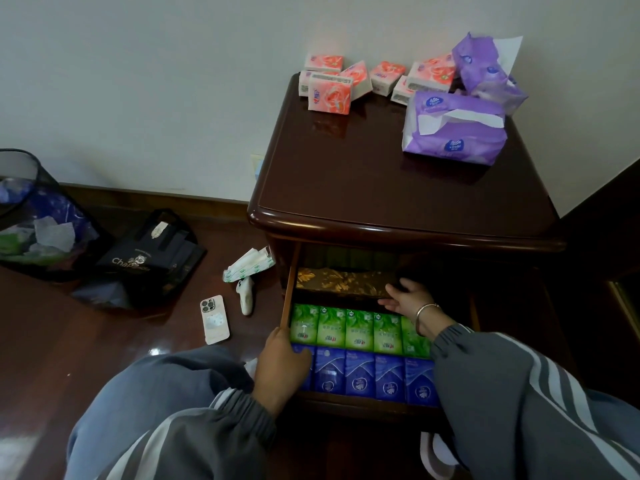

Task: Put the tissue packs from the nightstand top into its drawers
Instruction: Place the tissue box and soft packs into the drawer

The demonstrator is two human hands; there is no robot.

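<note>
Tissue packs fill the open drawer (pixel 289 289): five green packs (pixel 360 329) and five blue packs (pixel 360 372) in two rows, each long axis running front to back. The left hand (pixel 282 362) curls over the first blue pack at the drawer's corner; I cannot tell whether it grips. The right hand (pixel 407 301), fingers spread and loose, touches a gold-flowered box (pixel 343 282) at the back. On the nightstand (pixel 381 188) top, seven pink packs (pixel 329 95) lie scattered by the wall, beside a large purple pack (pixel 453 129) lying crosswise. A phone (pixel 214 319) and a black bag (pixel 152 261) lie on the floor.
</note>
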